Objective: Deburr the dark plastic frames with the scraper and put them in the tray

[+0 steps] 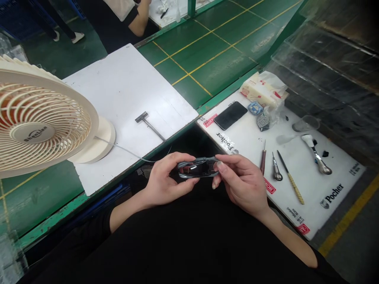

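Note:
Between my hands, in front of my chest, is a small glossy dark-grey model car body (199,167) with window-like openings. Its left end is pinched by my left hand (167,175), thumb below and index finger above. At the other end, the thumb and fingers of my right hand (241,181) close on its edge. My fingertips cover part of both ends. To the right, nearest my right hand, lie an awl with a dark red handle (263,161), a short metal-handled tool (276,169) and a file with a yellow handle (291,179).
A cream fan (38,130) stands at left on a white board (118,85) with a T-shaped metal tool (149,125). On the right board lie a phone (231,115), a tissue pack (262,88), a clear cup (306,124) and a metal-headed brush-like tool (316,154). Another person's arm (140,19) shows behind.

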`<action>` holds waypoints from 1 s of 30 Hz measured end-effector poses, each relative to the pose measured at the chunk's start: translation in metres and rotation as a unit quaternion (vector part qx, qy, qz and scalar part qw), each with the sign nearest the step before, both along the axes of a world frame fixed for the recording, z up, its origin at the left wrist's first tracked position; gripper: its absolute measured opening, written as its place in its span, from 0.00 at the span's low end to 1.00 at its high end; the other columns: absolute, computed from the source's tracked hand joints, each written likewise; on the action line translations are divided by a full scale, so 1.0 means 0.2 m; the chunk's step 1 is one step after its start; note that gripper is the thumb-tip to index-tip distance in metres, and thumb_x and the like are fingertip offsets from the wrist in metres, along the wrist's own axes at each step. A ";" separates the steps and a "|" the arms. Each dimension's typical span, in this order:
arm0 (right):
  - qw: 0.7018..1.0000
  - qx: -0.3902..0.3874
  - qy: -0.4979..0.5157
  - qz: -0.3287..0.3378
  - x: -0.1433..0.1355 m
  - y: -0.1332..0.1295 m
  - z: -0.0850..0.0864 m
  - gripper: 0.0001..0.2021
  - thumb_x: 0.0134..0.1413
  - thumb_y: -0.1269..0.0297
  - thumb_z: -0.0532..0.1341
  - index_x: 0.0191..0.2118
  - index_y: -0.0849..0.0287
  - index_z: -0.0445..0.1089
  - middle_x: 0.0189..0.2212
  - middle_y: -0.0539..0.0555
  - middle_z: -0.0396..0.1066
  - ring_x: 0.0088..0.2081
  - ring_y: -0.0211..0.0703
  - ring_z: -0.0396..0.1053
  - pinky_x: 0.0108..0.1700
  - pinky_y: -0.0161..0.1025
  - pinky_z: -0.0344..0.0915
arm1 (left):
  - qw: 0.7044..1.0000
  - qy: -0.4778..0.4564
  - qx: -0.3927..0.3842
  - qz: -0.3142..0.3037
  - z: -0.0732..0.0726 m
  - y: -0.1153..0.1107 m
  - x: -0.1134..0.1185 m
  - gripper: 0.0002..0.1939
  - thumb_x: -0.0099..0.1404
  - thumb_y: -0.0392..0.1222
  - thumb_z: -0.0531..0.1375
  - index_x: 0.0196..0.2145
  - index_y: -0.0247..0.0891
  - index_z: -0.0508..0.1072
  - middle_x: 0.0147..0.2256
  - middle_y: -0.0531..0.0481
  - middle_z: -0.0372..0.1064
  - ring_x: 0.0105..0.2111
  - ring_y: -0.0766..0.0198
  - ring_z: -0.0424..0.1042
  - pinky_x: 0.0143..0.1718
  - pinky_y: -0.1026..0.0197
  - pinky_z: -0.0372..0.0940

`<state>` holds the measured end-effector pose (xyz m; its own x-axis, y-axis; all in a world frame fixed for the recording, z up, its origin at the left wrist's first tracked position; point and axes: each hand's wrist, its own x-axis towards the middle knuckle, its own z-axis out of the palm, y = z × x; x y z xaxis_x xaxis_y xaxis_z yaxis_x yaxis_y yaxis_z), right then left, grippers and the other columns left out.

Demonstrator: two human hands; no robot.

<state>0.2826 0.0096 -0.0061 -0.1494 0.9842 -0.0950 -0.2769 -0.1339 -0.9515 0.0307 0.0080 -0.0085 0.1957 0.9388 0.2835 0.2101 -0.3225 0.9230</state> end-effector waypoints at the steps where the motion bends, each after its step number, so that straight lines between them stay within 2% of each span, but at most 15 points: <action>1: 1.000 0.003 0.002 0.004 0.00 0.00 0.00 0.08 0.76 0.58 0.77 0.56 0.49 0.88 0.39 0.51 0.85 0.29 0.40 0.82 0.35 0.41 0.84 | 1.000 0.008 0.020 -0.001 -0.01 0.00 0.00 0.26 0.65 0.36 0.81 0.59 0.43 0.85 0.48 0.44 0.88 0.40 0.56 0.85 0.48 0.55 0.80; 3: 1.000 0.006 0.007 0.011 -0.01 0.00 0.00 0.08 0.77 0.59 0.77 0.56 0.49 0.89 0.38 0.50 0.85 0.29 0.40 0.82 0.36 0.40 0.84 | 0.999 0.016 0.042 0.002 -0.02 0.00 -0.01 0.26 0.66 0.35 0.81 0.59 0.43 0.85 0.48 0.45 0.88 0.39 0.58 0.85 0.46 0.58 0.80; 6: 1.000 -0.002 0.006 0.015 -0.01 0.00 -0.01 0.08 0.77 0.59 0.77 0.57 0.47 0.88 0.35 0.48 0.84 0.30 0.39 0.82 0.39 0.40 0.84 | 1.000 0.012 0.014 0.008 -0.04 -0.01 -0.03 0.27 0.66 0.36 0.82 0.61 0.45 0.85 0.50 0.45 0.89 0.41 0.59 0.86 0.47 0.59 0.80; 9: 1.000 -0.008 -0.014 0.001 -0.01 0.02 -0.01 0.09 0.77 0.56 0.77 0.57 0.47 0.89 0.36 0.49 0.84 0.30 0.39 0.80 0.37 0.40 0.81 | 0.989 -0.078 -0.122 -0.032 -0.03 -0.01 -0.06 0.35 0.65 0.38 0.84 0.66 0.48 0.84 0.53 0.44 0.88 0.45 0.57 0.87 0.51 0.57 0.82; 10: 1.000 -0.010 -0.026 -0.006 -0.01 0.03 -0.01 0.09 0.77 0.55 0.77 0.56 0.48 0.89 0.37 0.50 0.83 0.30 0.39 0.79 0.35 0.40 0.79 | 0.971 -0.131 -0.192 -0.061 -0.02 0.00 -0.07 0.37 0.65 0.40 0.84 0.69 0.49 0.82 0.52 0.45 0.88 0.45 0.57 0.88 0.50 0.56 0.83; 12: 0.998 -0.017 -0.052 -0.006 -0.02 0.07 -0.01 0.09 0.77 0.54 0.77 0.54 0.49 0.90 0.36 0.50 0.82 0.30 0.39 0.76 0.32 0.39 0.74 | 0.907 -0.228 -0.336 -0.113 -0.01 0.01 -0.07 0.38 0.67 0.44 0.84 0.71 0.48 0.80 0.48 0.46 0.88 0.41 0.57 0.88 0.45 0.56 0.85; 14: 0.998 -0.029 -0.062 0.009 -0.03 0.10 0.00 0.10 0.77 0.52 0.76 0.53 0.51 0.90 0.35 0.51 0.81 0.30 0.38 0.73 0.31 0.38 0.71 | 0.845 -0.271 -0.443 -0.129 0.00 0.03 -0.06 0.31 0.68 0.46 0.83 0.65 0.42 0.84 0.44 0.45 0.88 0.38 0.58 0.87 0.41 0.58 0.85; 16: 0.997 -0.041 -0.051 0.033 -0.05 0.12 0.01 0.13 0.75 0.49 0.77 0.54 0.52 0.89 0.35 0.51 0.80 0.30 0.38 0.72 0.31 0.38 0.70 | 0.818 -0.275 -0.493 -0.113 0.00 0.04 -0.05 0.26 0.67 0.46 0.84 0.58 0.36 0.87 0.42 0.44 0.88 0.37 0.58 0.87 0.41 0.59 0.84; 19: 0.996 -0.064 -0.036 0.054 -0.07 0.13 0.00 0.18 0.73 0.47 0.78 0.57 0.54 0.86 0.39 0.52 0.82 0.31 0.38 0.72 0.32 0.38 0.72 | 0.831 -0.265 -0.483 -0.073 -0.03 0.04 -0.05 0.25 0.64 0.45 0.86 0.54 0.35 0.87 0.41 0.43 0.89 0.38 0.58 0.89 0.43 0.61 0.84; 23: 0.993 -0.081 -0.052 0.064 -0.09 0.11 -0.04 0.22 0.74 0.42 0.76 0.57 0.56 0.83 0.33 0.50 0.79 0.30 0.40 0.73 0.32 0.39 0.72 | 0.865 -0.242 -0.438 -0.034 -0.05 0.03 -0.07 0.26 0.64 0.43 0.86 0.56 0.37 0.86 0.43 0.45 0.90 0.40 0.60 0.88 0.46 0.60 0.84; 30: 0.990 -0.081 -0.080 0.081 -0.08 0.11 -0.04 0.24 0.75 0.39 0.74 0.57 0.56 0.81 0.33 0.49 0.78 0.30 0.42 0.74 0.32 0.40 0.74 | 0.883 -0.210 -0.419 -0.022 -0.02 0.02 -0.07 0.32 0.65 0.44 0.86 0.61 0.37 0.82 0.43 0.44 0.91 0.41 0.57 0.90 0.47 0.57 0.84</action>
<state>0.2668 0.0318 -0.0143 -0.2746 0.9184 -0.2847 -0.0877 -0.3188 -0.9438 0.0175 0.0115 -0.0127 0.2800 0.8472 -0.4516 -0.2031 0.5120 0.8346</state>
